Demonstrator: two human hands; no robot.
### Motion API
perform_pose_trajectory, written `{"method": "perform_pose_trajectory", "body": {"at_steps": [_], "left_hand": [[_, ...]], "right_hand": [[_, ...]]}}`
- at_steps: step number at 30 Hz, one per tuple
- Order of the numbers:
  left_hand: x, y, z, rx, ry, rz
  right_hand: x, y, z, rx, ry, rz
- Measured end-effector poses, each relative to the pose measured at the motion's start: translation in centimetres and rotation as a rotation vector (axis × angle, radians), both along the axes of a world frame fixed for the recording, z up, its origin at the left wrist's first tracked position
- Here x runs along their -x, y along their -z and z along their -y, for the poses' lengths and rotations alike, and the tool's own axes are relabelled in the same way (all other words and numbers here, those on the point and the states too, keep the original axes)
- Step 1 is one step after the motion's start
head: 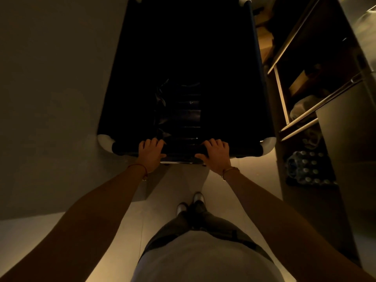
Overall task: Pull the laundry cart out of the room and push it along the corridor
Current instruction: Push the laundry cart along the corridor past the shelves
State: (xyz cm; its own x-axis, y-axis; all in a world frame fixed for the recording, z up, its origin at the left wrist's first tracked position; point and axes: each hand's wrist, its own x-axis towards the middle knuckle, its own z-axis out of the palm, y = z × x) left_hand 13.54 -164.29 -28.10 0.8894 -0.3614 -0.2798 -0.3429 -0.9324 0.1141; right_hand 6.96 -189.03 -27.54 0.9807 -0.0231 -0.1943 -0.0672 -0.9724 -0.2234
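The laundry cart [262, 148] is a deep, dark fabric bin with white corner fittings, standing straight ahead of me in dim light. Its inside is nearly black; something dark and shiny lies at the bottom. My left hand [151, 152] is wrapped over the cart's near rim, left of centre. My right hand [216, 153] grips the same rim, right of centre. Both arms reach forward, each with a thin band at the wrist.
A plain wall [50, 88] runs close along the cart's left side. On the right stands a shelving unit [301, 110] with folded items and a pack of bottles [309, 169] low down. Pale tiled floor [122, 231] lies under my feet.
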Motion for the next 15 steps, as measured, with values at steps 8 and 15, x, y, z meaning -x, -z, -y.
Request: {"method": "perform_pose_trajectory", "body": {"at_steps": [8,15], "left_hand": [[0.12,-0.46,0.07,-0.013,0.018,-0.012],[-0.03,-0.27,0.00,0.008,0.029,-0.038]], "right_hand": [[-0.17,-0.07,0.15,-0.087,0.026,-0.025],[-0.32,-0.09,0.05,-0.075,0.050,-0.041]]}}
